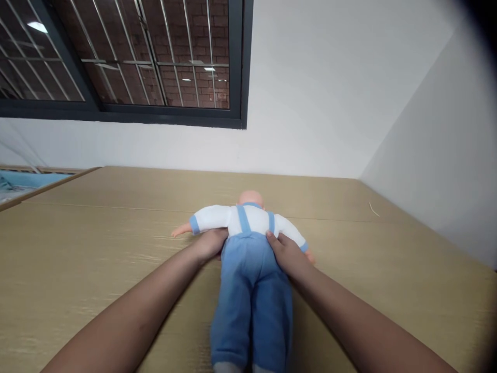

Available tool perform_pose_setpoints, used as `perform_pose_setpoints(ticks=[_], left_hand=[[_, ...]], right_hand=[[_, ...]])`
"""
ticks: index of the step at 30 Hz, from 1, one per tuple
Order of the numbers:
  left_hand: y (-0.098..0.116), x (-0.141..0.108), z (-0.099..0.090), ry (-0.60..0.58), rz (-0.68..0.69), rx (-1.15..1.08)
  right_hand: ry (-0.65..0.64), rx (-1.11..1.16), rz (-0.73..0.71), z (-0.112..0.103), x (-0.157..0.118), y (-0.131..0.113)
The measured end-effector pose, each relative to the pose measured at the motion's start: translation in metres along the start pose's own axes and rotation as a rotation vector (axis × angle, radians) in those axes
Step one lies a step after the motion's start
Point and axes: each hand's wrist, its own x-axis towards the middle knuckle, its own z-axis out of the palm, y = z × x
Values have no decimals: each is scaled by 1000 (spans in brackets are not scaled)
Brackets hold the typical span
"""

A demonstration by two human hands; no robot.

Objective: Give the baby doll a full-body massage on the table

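A doll (252,259) in a white shirt and blue overalls lies face down in the middle of the view, its head pointing away from me and its arms spread to the sides. My left hand (213,242) holds the left side of its waist, with the fingers mostly hidden under the body. On the right side of the waist, my right hand (286,251) grips the doll, the thumb resting on its back near the strap. Below it is a tan, smooth surface (116,248).
Behind the surface stands a white wall (310,103) with a dark-framed, barred window (243,67) at the upper left. Another wall closes the right side. A thin pale strand (373,209) lies at the right. Light-blue material (34,180) shows beyond the left edge.
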Motion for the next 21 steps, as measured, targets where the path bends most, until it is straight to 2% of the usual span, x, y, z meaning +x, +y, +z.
perform_pose_setpoints(ticks=[2, 4, 6, 9, 14, 17, 19, 21], left_hand=[[6, -5, -14, -62, 0, 135], [12, -12, -25, -120, 44, 374], [20, -20, -33, -138, 134, 621], [32, -35, -35, -126, 283, 860], [46, -54, -24, -20, 428, 1084], [44, -57, -11, 61, 559, 1021], [37, -56, 0, 87, 657, 990], [28, -54, 11, 85, 751, 1009]], right_hand=[[-1, -60, -26, -5, -1, -3], [-6, -122, -69, -10, -1, -5], [-2, -182, -142, -16, -1, -5], [33, -259, -242, -23, -3, -6], [188, -357, -373, -22, -11, -10], [281, -329, -624, -14, -14, -8], [268, -277, -831, -8, -15, -5], [207, -239, -971, -4, -15, -2]])
